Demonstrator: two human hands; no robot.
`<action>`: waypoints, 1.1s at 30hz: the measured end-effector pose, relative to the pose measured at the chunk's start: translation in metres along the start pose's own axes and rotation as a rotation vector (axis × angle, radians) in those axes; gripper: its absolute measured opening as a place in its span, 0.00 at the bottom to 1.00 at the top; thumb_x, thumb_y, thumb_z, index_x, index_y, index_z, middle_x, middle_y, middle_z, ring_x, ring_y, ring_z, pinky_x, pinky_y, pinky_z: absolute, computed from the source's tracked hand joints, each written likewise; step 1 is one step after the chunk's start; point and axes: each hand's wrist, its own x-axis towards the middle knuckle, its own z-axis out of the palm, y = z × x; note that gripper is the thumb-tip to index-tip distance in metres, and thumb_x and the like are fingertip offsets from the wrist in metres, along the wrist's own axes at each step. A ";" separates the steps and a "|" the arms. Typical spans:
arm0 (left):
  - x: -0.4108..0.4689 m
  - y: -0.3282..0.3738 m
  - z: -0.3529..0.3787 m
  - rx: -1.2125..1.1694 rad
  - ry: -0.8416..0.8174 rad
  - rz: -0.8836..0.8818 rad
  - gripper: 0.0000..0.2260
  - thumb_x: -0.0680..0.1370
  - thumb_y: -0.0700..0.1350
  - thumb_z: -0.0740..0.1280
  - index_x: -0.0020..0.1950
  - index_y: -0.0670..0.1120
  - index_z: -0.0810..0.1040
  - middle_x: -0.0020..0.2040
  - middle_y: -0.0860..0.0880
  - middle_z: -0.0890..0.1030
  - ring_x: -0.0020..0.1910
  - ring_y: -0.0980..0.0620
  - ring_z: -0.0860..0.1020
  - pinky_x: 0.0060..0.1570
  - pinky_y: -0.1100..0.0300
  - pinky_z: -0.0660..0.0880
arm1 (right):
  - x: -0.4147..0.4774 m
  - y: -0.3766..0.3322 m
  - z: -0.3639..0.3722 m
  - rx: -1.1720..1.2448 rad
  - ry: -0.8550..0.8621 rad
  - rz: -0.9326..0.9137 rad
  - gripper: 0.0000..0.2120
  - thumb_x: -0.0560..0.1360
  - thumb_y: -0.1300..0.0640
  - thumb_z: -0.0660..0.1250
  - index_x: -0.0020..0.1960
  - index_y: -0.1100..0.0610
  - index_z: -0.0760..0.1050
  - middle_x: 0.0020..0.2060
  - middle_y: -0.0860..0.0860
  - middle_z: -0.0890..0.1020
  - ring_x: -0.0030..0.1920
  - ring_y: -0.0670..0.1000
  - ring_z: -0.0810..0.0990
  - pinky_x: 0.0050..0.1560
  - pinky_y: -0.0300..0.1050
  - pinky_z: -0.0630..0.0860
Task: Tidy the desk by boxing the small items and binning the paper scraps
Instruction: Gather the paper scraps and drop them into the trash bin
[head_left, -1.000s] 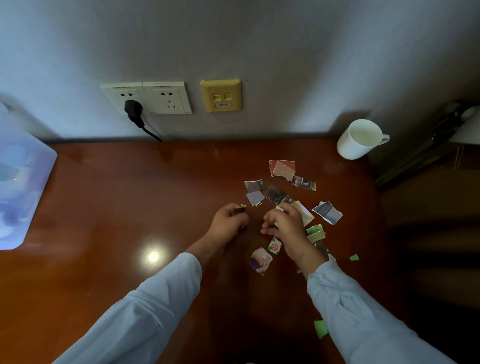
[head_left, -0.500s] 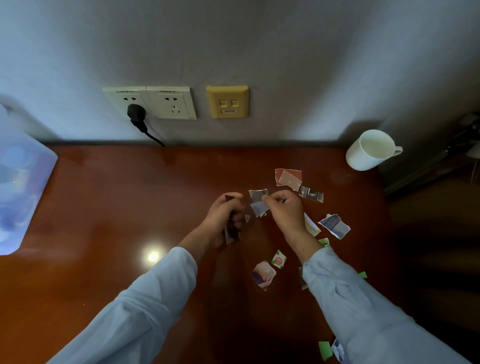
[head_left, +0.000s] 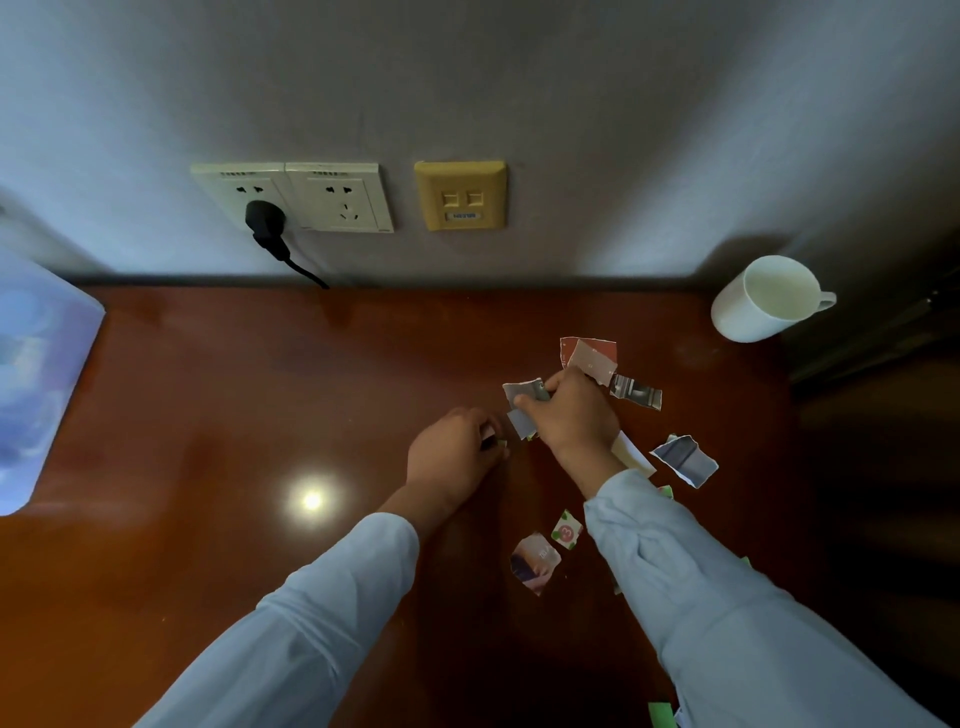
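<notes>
Torn paper scraps lie scattered on the right half of the brown desk (head_left: 208, 415). My right hand (head_left: 571, 415) pinches a grey scrap (head_left: 522, 391) at the top of the pile, with another bluish scrap (head_left: 519, 423) just under it. My left hand (head_left: 452, 452) is curled beside it and holds small scraps (head_left: 491, 439) gathered in its fingers. Loose pieces include a red scrap (head_left: 589, 353), a dark strip (head_left: 636, 391), a blue-grey scrap (head_left: 685, 460), a green-and-white bit (head_left: 566, 530) and a picture scrap (head_left: 535, 561).
A white mug (head_left: 763, 299) stands at the desk's back right corner. A translucent plastic box (head_left: 36, 379) sits at the left edge. Wall sockets (head_left: 291, 197) with a black plug (head_left: 265, 223) are behind the desk. A green scrap (head_left: 660, 714) lies near the front edge.
My right hand moved up the pile from the nearer scraps to the grey scrap and took hold of it. My left hand stayed close beside it, keeping its gathered scraps.
</notes>
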 end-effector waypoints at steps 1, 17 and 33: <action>0.001 0.000 0.000 -0.003 -0.009 -0.011 0.06 0.73 0.53 0.71 0.45 0.56 0.75 0.48 0.53 0.77 0.44 0.52 0.76 0.36 0.61 0.67 | 0.001 0.000 0.000 0.020 0.006 -0.005 0.12 0.72 0.45 0.71 0.43 0.52 0.73 0.39 0.48 0.79 0.40 0.50 0.77 0.30 0.37 0.59; -0.001 0.017 -0.024 -1.526 -0.147 -0.482 0.12 0.75 0.30 0.57 0.37 0.45 0.65 0.36 0.45 0.79 0.28 0.52 0.76 0.25 0.62 0.68 | -0.015 0.001 -0.024 1.291 -0.162 0.382 0.09 0.73 0.70 0.56 0.38 0.58 0.67 0.27 0.51 0.69 0.27 0.50 0.70 0.36 0.48 0.78; 0.035 0.030 0.000 -0.008 -0.188 0.117 0.23 0.75 0.47 0.70 0.68 0.52 0.68 0.62 0.49 0.77 0.58 0.47 0.77 0.48 0.57 0.73 | -0.013 0.040 -0.024 0.067 -0.061 0.004 0.21 0.72 0.54 0.73 0.63 0.50 0.71 0.61 0.51 0.75 0.58 0.54 0.77 0.44 0.43 0.71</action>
